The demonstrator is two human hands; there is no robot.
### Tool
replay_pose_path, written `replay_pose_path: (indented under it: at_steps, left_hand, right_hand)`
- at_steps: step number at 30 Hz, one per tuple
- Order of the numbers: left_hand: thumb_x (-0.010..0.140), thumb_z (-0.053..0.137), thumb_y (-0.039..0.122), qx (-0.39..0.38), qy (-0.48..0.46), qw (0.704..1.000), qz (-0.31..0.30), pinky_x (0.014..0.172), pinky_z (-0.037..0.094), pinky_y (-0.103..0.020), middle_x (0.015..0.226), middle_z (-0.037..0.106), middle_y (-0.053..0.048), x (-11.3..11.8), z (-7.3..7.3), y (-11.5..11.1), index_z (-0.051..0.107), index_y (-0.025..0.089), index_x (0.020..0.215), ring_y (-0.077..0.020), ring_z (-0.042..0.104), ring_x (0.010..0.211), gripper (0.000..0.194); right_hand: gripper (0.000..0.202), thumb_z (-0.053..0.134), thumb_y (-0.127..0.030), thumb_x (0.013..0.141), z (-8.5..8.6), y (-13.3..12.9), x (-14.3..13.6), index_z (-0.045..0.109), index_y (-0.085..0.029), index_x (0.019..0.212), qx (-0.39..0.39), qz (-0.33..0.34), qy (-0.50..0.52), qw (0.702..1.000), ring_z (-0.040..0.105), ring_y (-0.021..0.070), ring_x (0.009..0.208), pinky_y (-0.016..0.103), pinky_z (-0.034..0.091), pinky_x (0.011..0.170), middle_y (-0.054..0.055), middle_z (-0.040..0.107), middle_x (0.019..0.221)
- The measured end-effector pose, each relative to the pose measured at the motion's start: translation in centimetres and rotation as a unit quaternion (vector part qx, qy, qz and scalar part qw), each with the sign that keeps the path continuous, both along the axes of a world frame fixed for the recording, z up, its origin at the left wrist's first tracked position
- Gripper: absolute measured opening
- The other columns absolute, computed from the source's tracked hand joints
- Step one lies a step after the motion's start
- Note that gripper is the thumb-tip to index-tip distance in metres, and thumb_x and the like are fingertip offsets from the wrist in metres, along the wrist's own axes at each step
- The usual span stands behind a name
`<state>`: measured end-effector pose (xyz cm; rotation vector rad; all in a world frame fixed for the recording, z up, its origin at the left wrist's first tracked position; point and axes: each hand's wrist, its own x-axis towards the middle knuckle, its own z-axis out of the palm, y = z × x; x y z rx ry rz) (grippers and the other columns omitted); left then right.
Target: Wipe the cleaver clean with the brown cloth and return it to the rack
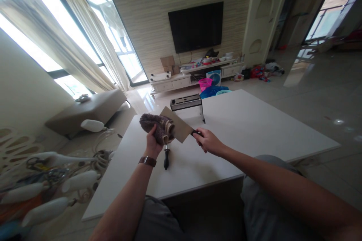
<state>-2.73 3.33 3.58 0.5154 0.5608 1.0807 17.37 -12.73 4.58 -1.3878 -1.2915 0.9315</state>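
My left hand (153, 142) is closed around a bunched brown patterned cloth (155, 124), which lies against the left part of a cleaver's broad blade (181, 127). The cleaver's black handle (197, 133) is in the closed fingers of my right hand (208, 141). Both hands are above the white table. Below the cloth, a black-handled tool (166, 159) rests on the table, its upper end hidden behind the cloth. Behind the blade stands a black and silver knife rack (186, 102).
The white table (271, 135) extends to the right and back. Left of it are white lamp shades (82, 180) with cables, and a grey bench (90, 111). A low white TV cabinet (181, 83), a pink basket (205, 84) and a blue item (212, 91) stand beyond.
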Motion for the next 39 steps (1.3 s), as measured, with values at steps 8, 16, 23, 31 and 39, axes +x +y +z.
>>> replay_pose_path:
  at_steps: [8,16,23,31,39]
  left_hand:
    - [0.09,0.063,0.023,-0.005,0.01,0.997,-0.075,0.107,0.052,-0.051,0.114,0.076,-0.016,1.7,-0.4,-2.0,0.067,0.01,0.124,-0.0329,0.07,0.115,0.036]
    - [0.09,0.064,0.019,-0.007,0.031,0.99,-0.139,0.109,0.052,-0.05,0.116,0.075,-0.017,4.1,-0.8,-4.5,0.069,0.009,0.115,-0.0329,0.068,0.118,0.028]
    - [0.088,0.066,0.016,-0.008,0.047,0.995,-0.085,0.105,0.055,-0.048,0.111,0.077,-0.017,3.7,-0.8,-3.5,0.071,0.008,0.109,-0.0315,0.072,0.109,0.023]
    - [0.087,0.069,0.015,-0.001,0.049,0.998,-0.034,0.096,0.06,-0.047,0.106,0.078,-0.015,3.1,-1.0,-2.2,0.07,0.007,0.109,-0.0295,0.075,0.099,0.024]
    - [0.089,0.063,0.014,0.007,0.026,0.999,0.018,0.096,0.06,-0.04,0.101,0.078,-0.012,1.3,-1.1,0.2,0.07,0.008,0.11,-0.0239,0.076,0.089,0.022]
  right_hand:
    - [0.022,0.05,-0.043,0.094,0.5,0.6,0.2,0.048,-0.022,0.089,0.012,-0.059,0.078,0.995,0.045,0.0073,0.032,0.018,0.033,0.03,-0.01,0.051,0.057]
    - [0.022,0.049,-0.043,0.096,-0.3,0.7,-0.5,0.048,-0.022,0.09,0.013,-0.029,0.018,0.999,0.047,0.0068,0.032,0.018,0.032,0.031,-0.009,0.052,0.059]
    - [0.021,0.049,-0.039,0.097,-0.3,0.6,-0.5,0.049,-0.021,0.086,-0.004,0.0,-0.011,1.0,0.048,0.0065,0.032,0.018,0.032,0.032,-0.008,0.053,0.059]
    - [0.021,0.049,-0.038,0.098,0.3,0.3,-0.4,0.048,-0.022,0.085,-0.019,0.027,-0.036,0.999,0.05,0.0068,0.033,0.018,0.036,0.032,-0.008,0.053,0.06]
    - [0.021,0.05,-0.036,0.097,-0.1,0.1,-0.3,0.05,-0.02,0.084,-0.034,0.058,-0.052,0.996,0.051,0.0076,0.035,0.018,0.037,0.033,-0.007,0.051,0.059]
